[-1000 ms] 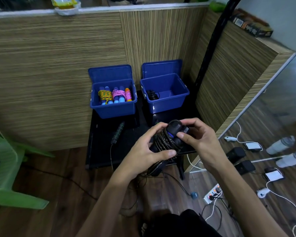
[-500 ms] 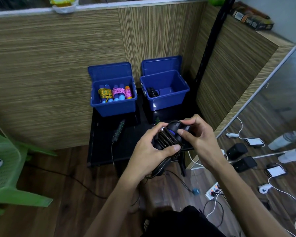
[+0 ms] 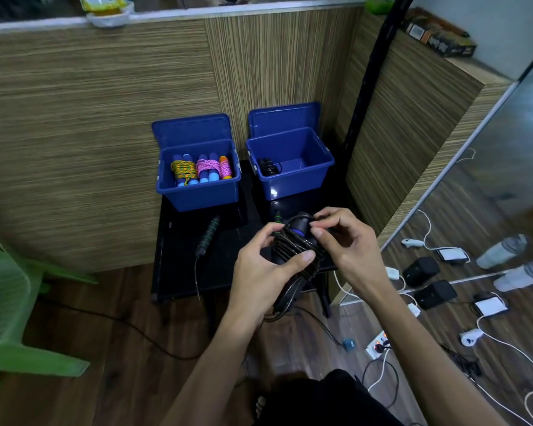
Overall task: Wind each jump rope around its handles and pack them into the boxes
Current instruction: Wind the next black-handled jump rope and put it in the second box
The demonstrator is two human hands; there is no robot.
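Note:
My left hand (image 3: 263, 269) grips a black jump rope (image 3: 293, 245), its cord coiled around the two dark handles with a blue ring. My right hand (image 3: 340, 241) pinches the cord at the top of the bundle. The handles' lower ends and loose cord hang below my left hand. The left blue box (image 3: 197, 195) holds wound yellow, pink and orange ropes (image 3: 202, 170). The right blue box (image 3: 293, 182) holds one wound black rope (image 3: 268, 166). Another black rope with a green-striped handle (image 3: 208, 235) lies unwound on the black table (image 3: 179, 272).
Wood-panel walls stand behind and to the right of the table. A green plastic chair (image 3: 10, 302) is at the left. On the floor at the right lie chargers, cables, a power strip (image 3: 377, 347) and bottles (image 3: 502, 250).
The bundle has risen slightly toward the boxes. My right hand has shifted from the handle tops to pinching the cord. My left hand keeps its grip.

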